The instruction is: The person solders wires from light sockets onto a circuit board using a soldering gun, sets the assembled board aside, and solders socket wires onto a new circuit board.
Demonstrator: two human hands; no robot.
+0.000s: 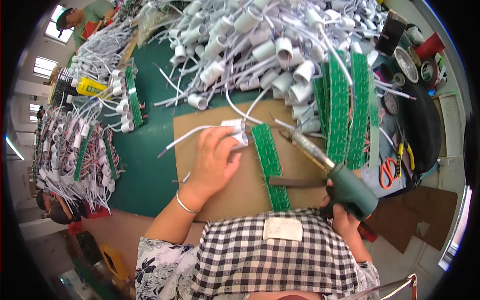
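My left hand [212, 157] grips a white plastic cylinder [241, 140] with its fingers curled over it. A second white cylinder [233, 123] lies just behind, and a white cable [184, 138] runs off to the left. Close to their right ends lies a long green circuit board strip [265, 155], with a dark flat bar [297, 182] across its nearer part. My right hand [342, 220] is closed round the handle of a green soldering gun [352, 190]. Its metal barrel points far left, the tip above the board to the right of the strip's far end.
Brown cardboard [220, 200] lies on the green table [150, 175]. A big heap of white cabled cylinders [260, 50] fills the back. Green board strips [340, 115] stand at right, near orange-handled scissors [388, 172] and yellow-handled pliers [400, 160]. Wired assemblies [80, 145] are piled left; another person [90, 20] works far left.
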